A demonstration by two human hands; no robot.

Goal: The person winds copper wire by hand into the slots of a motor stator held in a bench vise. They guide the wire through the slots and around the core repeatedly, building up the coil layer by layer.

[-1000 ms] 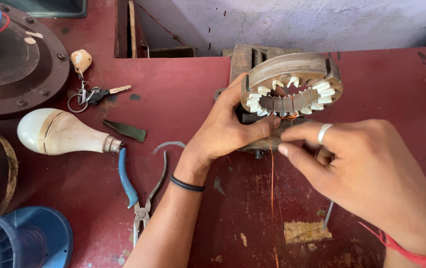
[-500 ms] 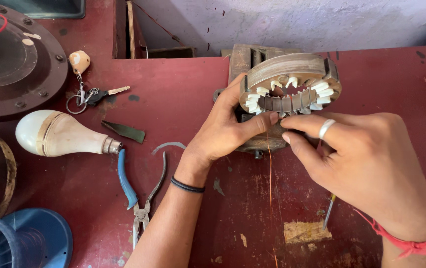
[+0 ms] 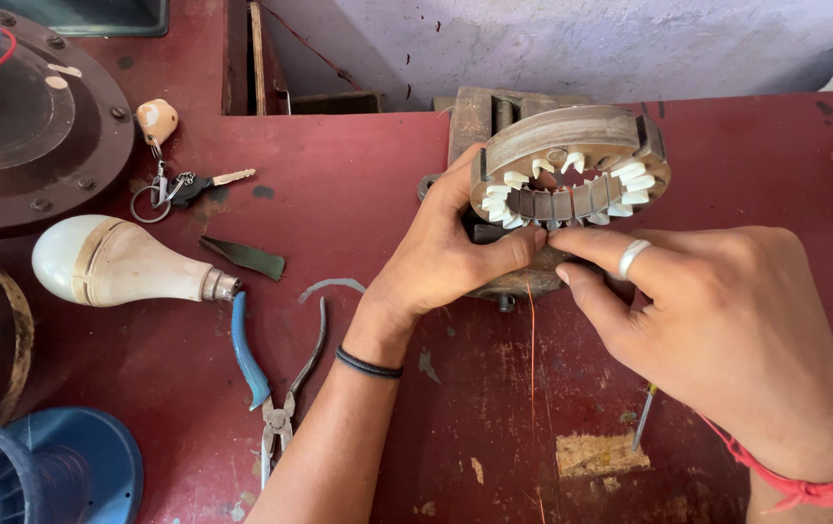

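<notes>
Just 1 view: the head cam. It sits up high on the person's head & looks down and a bit forward at the red table (image 3: 358,184). It is close, approx. arm's reach, so the table fills most of the pic. The round metal ring w/ white teeth (image 3: 571,175) is just right of the middle, near the top. Past the ring, at the far edge, the cam sees the pale wall (image 3: 571,44). No 2nd view to share w/.
</notes>
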